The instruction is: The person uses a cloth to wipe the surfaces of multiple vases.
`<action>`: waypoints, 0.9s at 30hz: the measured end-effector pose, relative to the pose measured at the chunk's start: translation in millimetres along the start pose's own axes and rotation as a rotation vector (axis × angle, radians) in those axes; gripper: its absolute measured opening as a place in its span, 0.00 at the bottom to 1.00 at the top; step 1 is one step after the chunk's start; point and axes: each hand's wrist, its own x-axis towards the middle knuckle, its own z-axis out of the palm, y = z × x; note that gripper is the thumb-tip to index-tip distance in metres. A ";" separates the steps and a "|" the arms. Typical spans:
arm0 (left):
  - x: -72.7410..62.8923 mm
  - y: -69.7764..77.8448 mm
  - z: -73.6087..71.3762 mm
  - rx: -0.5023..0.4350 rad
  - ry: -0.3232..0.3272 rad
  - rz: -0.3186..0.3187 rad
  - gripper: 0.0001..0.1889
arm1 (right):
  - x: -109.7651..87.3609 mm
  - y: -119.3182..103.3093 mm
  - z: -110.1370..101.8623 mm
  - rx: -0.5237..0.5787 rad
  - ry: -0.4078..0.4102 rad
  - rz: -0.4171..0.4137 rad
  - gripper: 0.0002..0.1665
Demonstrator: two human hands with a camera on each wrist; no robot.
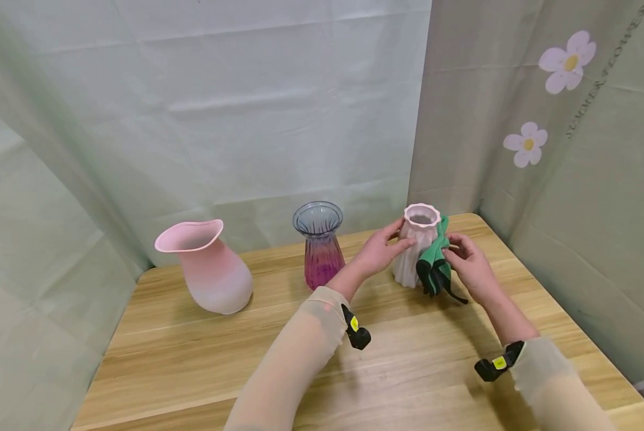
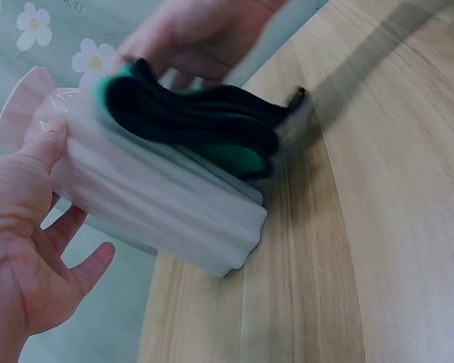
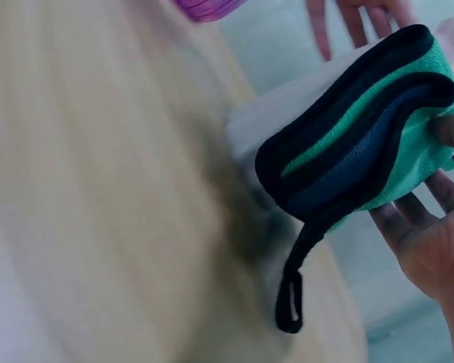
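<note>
A small ribbed white vase (image 1: pixel 406 263) with a scalloped pink-tinged rim stands upright near the table's back edge. My left hand (image 1: pixel 380 248) holds it just below the rim, thumb on the near side and fingers round the far side. In my right hand (image 1: pixel 474 269) is a folded green cloth (image 3: pixel 420 144) with black edging and a dark hanging loop, gripped between thumb and fingers. The cloth lies against the vase's right side and covers part of it, its loop dangling near the tabletop.
Left of my left hand stands a ribbed glass vase (image 1: pixel 324 260), blue-grey above and magenta below. Farther left is a pink-to-white vase (image 1: pixel 214 281) with a wide flared mouth. Pale fabric curtains (image 1: pixel 246 120) hang behind the wooden table (image 1: pixel 192 359) and along its sides.
</note>
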 end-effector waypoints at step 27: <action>-0.6 -2.4 -1.0 -0.011 -0.008 0.000 0.38 | -5.8 21.7 1.4 -0.046 0.065 0.001 0.18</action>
